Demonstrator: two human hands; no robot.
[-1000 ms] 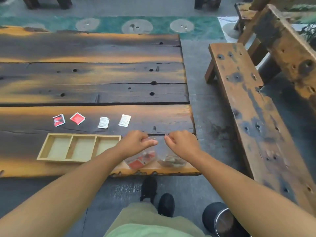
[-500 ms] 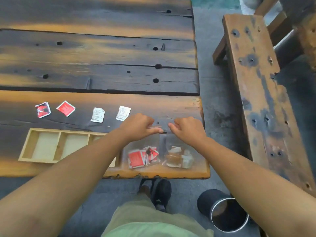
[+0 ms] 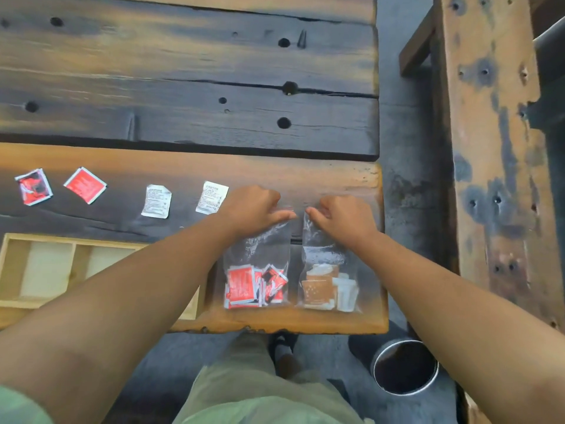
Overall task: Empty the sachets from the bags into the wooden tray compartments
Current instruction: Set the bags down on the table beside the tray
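Two clear plastic bags lie side by side near the table's front right corner. The left bag (image 3: 256,270) holds several red sachets; the right bag (image 3: 328,270) holds brown and white sachets. My left hand (image 3: 253,209) pinches the top of the left bag, and my right hand (image 3: 342,218) pinches the top of the right bag. The wooden tray (image 3: 12,261) sits at the front left, partly hidden by my left forearm, its visible compartments bare. Two red sachets (image 3: 85,185) and two white sachets (image 3: 156,201) lie loose behind the tray.
The table (image 3: 336,322) is dark planks with holes and gaps; its front edge runs just below the bags. A wooden bench (image 3: 489,148) stands to the right across a floor gap. A round dark bin (image 3: 405,367) sits on the floor beside my legs.
The camera has tilted down and closer over the bags, which now show fully. Both hands stay at the bag tops, about as before.
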